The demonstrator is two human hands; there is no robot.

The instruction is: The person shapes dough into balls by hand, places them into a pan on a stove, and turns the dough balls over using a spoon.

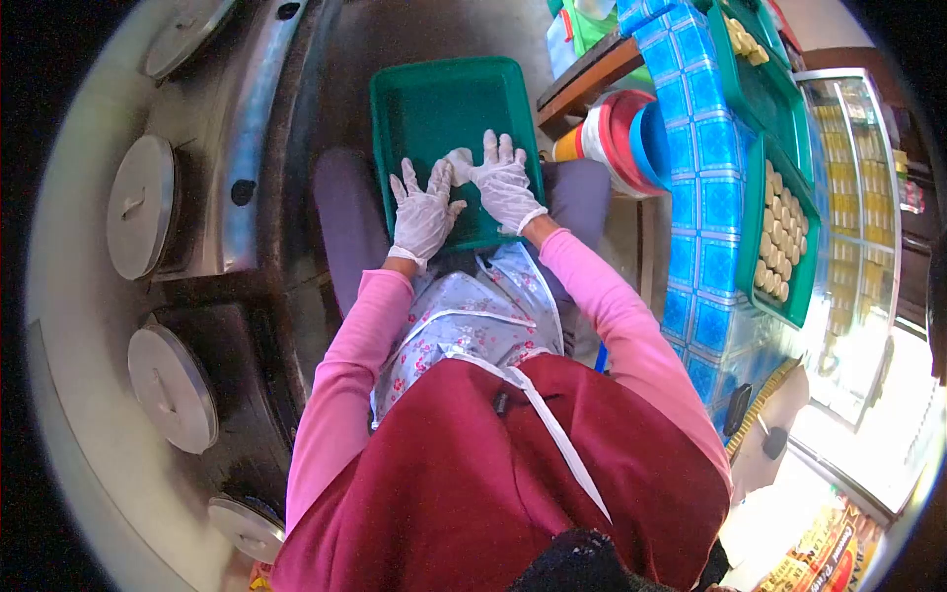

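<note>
A green rectangular tray [444, 94] lies across the lap, over the thighs. My left hand [422, 219], in a thin clear plastic glove, is over the near left part of the tray with its fingers spread and nothing in them. On the right side, my right hand [507, 189] wears the same kind of glove; its fingers stretch forward over the tray. Loose glove plastic [460, 164] bunches between the two hands, near the right thumb. The far half of the tray shows only its bare green bottom.
To the right, a table with a blue checked cloth [695, 187] bears a green tray [815, 259] of pale round pieces and another tray [779, 74] with a few pieces. Red and blue basins [646, 148] stand beside it. Lidded metal pots [143, 207] line the left.
</note>
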